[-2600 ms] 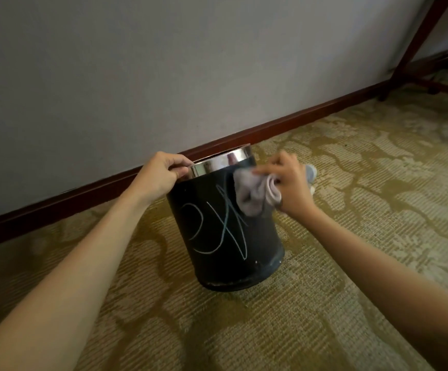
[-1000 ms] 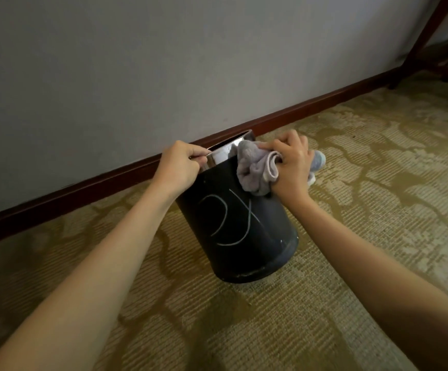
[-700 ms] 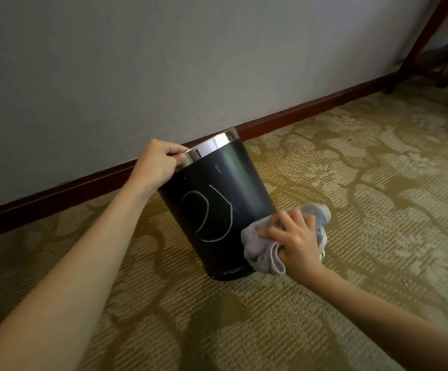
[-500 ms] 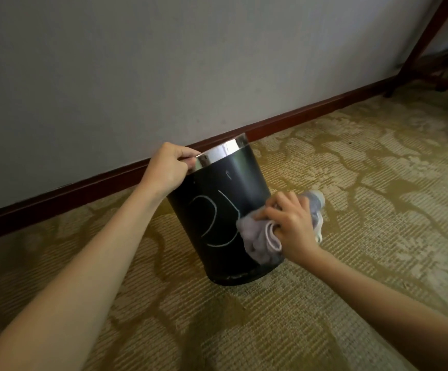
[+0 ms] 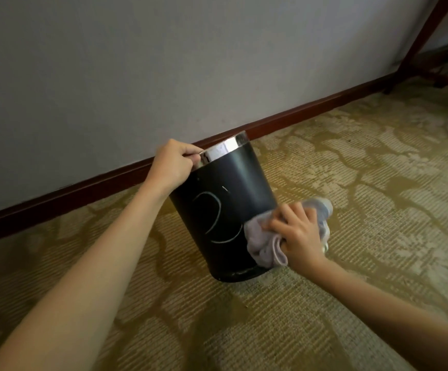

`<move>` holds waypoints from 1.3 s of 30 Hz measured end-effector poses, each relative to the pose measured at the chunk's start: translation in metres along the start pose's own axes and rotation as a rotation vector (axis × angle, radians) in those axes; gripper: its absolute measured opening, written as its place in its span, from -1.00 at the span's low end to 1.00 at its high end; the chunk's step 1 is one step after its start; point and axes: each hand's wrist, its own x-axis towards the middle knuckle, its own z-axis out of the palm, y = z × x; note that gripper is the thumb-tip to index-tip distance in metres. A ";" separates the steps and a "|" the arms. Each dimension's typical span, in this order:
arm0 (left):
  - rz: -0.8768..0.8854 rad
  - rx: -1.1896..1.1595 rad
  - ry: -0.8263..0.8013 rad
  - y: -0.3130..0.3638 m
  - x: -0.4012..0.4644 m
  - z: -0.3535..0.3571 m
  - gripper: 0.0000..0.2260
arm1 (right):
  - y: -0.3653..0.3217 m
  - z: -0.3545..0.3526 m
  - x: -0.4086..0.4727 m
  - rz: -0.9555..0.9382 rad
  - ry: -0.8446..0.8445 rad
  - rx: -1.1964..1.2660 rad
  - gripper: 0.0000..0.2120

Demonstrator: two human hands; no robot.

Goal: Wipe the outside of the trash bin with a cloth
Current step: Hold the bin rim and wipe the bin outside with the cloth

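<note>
A black trash bin (image 5: 217,191) with a shiny metal rim stands on the carpet, tilted toward the wall. White chalk-like curved marks show on its near side. My left hand (image 5: 173,163) grips the rim at the bin's upper left. My right hand (image 5: 297,234) holds a bunched pale grey cloth (image 5: 264,245) and presses it against the bin's lower right side, near the base. The cloth's far end sticks out behind my fingers.
A patterned gold-and-beige carpet (image 5: 351,183) covers the floor. A grey wall (image 5: 164,62) with a dark red-brown skirting board (image 5: 83,187) runs just behind the bin. Dark wooden furniture legs (image 5: 421,44) stand at the far right.
My right hand wiped the cloth from the bin's rim down its right side to the base. The crossed chalk strokes on the right are gone; curved marks remain. My left hand stays on the rim.
</note>
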 end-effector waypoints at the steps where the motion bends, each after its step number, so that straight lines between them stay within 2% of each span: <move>1: -0.003 -0.002 -0.005 -0.001 0.001 -0.001 -0.79 | 0.001 0.001 -0.014 -0.005 -0.040 -0.005 -0.88; 2: 0.001 0.000 -0.011 0.000 0.001 0.000 -0.79 | 0.002 0.001 -0.021 -0.008 -0.072 -0.006 -0.86; 4: 0.029 0.021 -0.011 0.006 -0.001 0.005 -0.79 | 0.007 -0.003 -0.015 -0.014 -0.080 -0.014 -0.94; 5: 0.049 0.041 -0.003 0.011 -0.004 0.009 -0.80 | 0.008 -0.006 -0.004 0.001 -0.059 -0.014 -0.90; 7: 0.089 0.087 0.013 0.024 -0.008 0.016 -0.82 | 0.009 -0.011 0.029 0.068 0.032 -0.007 -0.78; 11: 0.142 0.140 0.029 0.044 -0.012 0.029 -0.84 | 0.010 -0.024 0.083 0.178 0.236 0.019 -0.87; 13: 0.136 0.162 0.059 0.048 -0.012 0.032 -0.83 | 0.011 -0.024 0.084 0.213 0.267 0.006 -0.90; 16: 0.105 0.179 0.077 0.050 -0.009 0.032 -0.83 | 0.011 -0.018 0.057 0.185 0.193 -0.035 -0.95; 20: 0.082 0.200 0.083 0.050 -0.007 0.028 -0.85 | 0.015 -0.010 -0.003 0.006 -0.070 -0.113 -0.91; 22: 0.086 0.190 0.077 0.051 -0.007 0.029 -0.85 | 0.015 -0.009 -0.023 -0.011 -0.132 -0.120 -0.97; 25: 0.111 0.201 0.077 0.054 -0.009 0.037 -0.83 | 0.017 -0.016 -0.010 0.015 -0.115 -0.110 -0.86; 29: 0.112 0.145 0.070 0.058 -0.010 0.047 -0.81 | 0.016 -0.030 0.045 0.086 0.045 -0.044 -0.75; 33: 0.140 0.133 0.101 0.057 -0.011 0.051 -0.83 | 0.013 -0.032 0.077 0.162 0.164 -0.054 -0.81; 36: 0.130 0.152 0.106 0.054 -0.007 0.047 -0.83 | 0.008 -0.024 0.063 0.148 0.157 -0.078 -0.77; 39: 0.100 0.141 0.074 0.050 -0.001 0.040 -0.83 | 0.009 -0.018 0.035 0.036 0.059 -0.148 -0.78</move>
